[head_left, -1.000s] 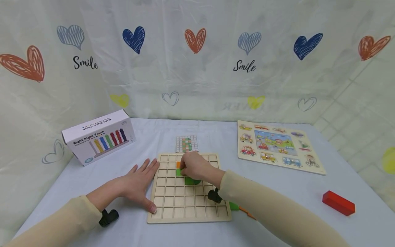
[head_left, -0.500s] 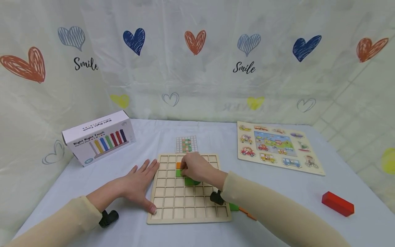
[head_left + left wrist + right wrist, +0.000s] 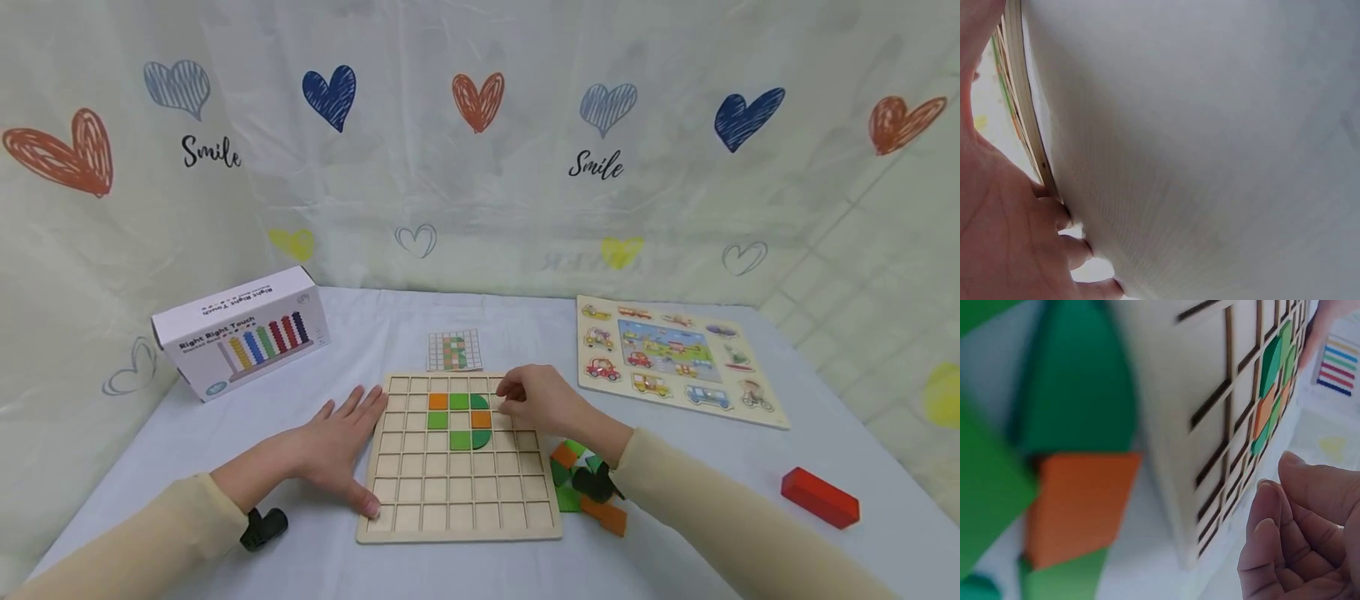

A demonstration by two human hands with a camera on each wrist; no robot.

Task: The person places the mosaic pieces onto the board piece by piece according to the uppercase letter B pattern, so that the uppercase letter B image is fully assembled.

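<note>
A wooden grid board (image 3: 420, 515) lies flat on the table. Several tiles sit in its upper middle cells: among them an orange square (image 3: 438, 402), a light green square (image 3: 459, 402), another orange square (image 3: 481, 420) and a dark green rounded tile (image 3: 481, 439). My left hand (image 3: 330, 446) is spread flat along the board's left edge, its thumb on the lower left corner. Over the board's upper right edge is my right hand (image 3: 551, 404). In the right wrist view the fingers (image 3: 1266, 512) are loosely bent, thumb near the index fingertip, nothing between them.
Loose green and orange tiles (image 3: 570, 500) lie beside the board's right edge, partly behind the right wrist camera. A small pattern card (image 3: 454, 350) lies behind the board. Around it are a white box (image 3: 247, 333), a vehicle puzzle (image 3: 678, 358) and a red block (image 3: 821, 497).
My right hand has lifted off the tiles and moved right, uncovering the tiles on the board and the loose ones beside it. My left hand has stayed put.
</note>
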